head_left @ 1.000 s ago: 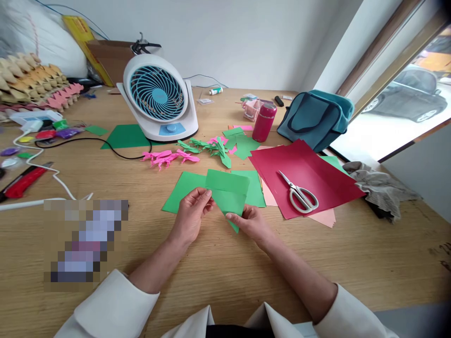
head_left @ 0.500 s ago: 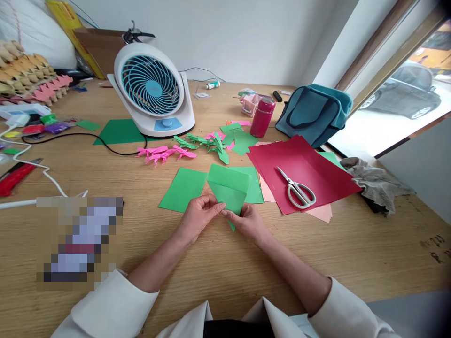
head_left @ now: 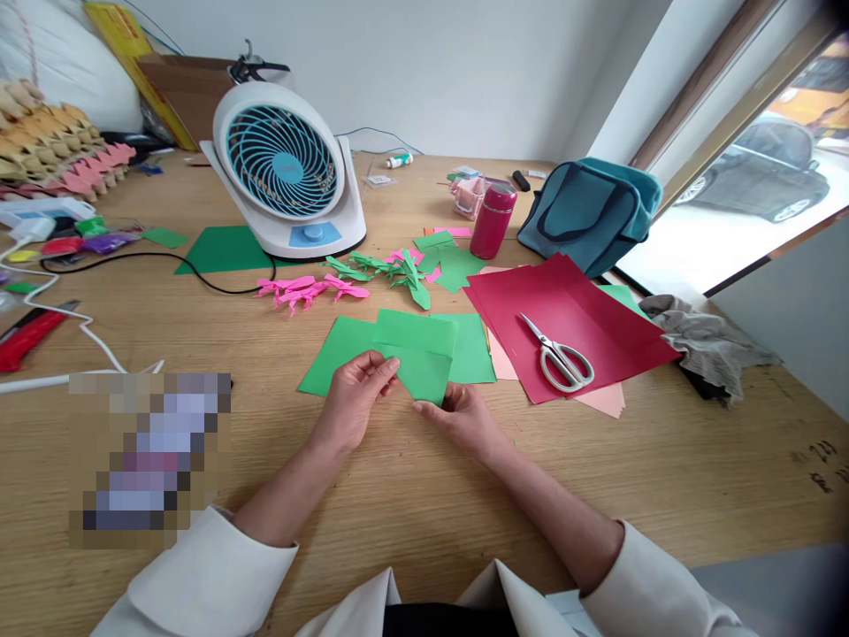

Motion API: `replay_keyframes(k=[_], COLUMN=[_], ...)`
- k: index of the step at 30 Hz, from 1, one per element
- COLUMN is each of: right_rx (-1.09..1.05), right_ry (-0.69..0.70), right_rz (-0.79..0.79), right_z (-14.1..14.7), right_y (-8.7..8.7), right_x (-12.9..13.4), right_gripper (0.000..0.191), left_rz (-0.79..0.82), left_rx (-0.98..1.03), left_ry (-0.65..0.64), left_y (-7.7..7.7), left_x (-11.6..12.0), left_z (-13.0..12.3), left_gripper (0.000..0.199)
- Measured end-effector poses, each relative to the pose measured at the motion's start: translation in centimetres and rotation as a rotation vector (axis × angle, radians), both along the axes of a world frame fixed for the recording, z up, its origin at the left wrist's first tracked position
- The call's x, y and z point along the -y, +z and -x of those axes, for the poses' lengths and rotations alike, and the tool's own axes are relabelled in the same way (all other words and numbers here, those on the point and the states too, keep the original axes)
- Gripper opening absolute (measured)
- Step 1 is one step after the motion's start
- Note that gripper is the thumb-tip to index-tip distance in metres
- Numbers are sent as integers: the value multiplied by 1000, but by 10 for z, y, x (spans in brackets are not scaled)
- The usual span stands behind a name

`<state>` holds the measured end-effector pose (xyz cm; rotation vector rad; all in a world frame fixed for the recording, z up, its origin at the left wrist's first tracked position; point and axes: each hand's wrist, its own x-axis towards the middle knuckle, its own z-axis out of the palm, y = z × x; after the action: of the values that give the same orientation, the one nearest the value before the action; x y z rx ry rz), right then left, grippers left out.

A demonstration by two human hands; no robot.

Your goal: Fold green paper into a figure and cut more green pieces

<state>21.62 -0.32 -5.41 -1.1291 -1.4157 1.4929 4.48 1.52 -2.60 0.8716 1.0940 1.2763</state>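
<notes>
Green folded paper [head_left: 424,364] is in both our hands, above the table [head_left: 597,495], in front of two green sheets [head_left: 474,349]. Left hand [head_left: 355,394] pinches its left edge, right hand [head_left: 468,420] its bottom corner. Scissors [head_left: 563,361] lie on the red sheets [head_left: 590,310], to the right. Behind: magenta flask [head_left: 493,223], capped, contents hidden; pink holder [head_left: 469,198], contents too small to read; teal bag [head_left: 580,221], can't see inside. Versus half a second ago: our hands are further apart, paper shifted left, lower tip no longer showing.
</notes>
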Motion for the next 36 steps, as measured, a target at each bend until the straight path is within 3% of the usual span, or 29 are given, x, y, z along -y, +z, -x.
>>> replay_keyframes(k=[10,18,29,32,36], right_rx=[289,348,213,59,-91], right_ry=[73,52,36,-36,-165], right_rz=[-181,-269,-207,-144,-123], right_z=[-1,2,1,-1,-5], right_y=[11,8,8,4,-1], right_x=[5,8,8,4,-4], right_gripper=[27,27,20,19,53], left_rz=[32,159,130,161,319], left_rx=[160,154,83,135,314], left_ry=[232,72,186,108,-186], left_y=[4,-3,-10,-8,-1], left_x=[-10,-5,-13,-12,-4], left_z=[15,4,15,15,14], left_gripper=[39,45,56,52,33])
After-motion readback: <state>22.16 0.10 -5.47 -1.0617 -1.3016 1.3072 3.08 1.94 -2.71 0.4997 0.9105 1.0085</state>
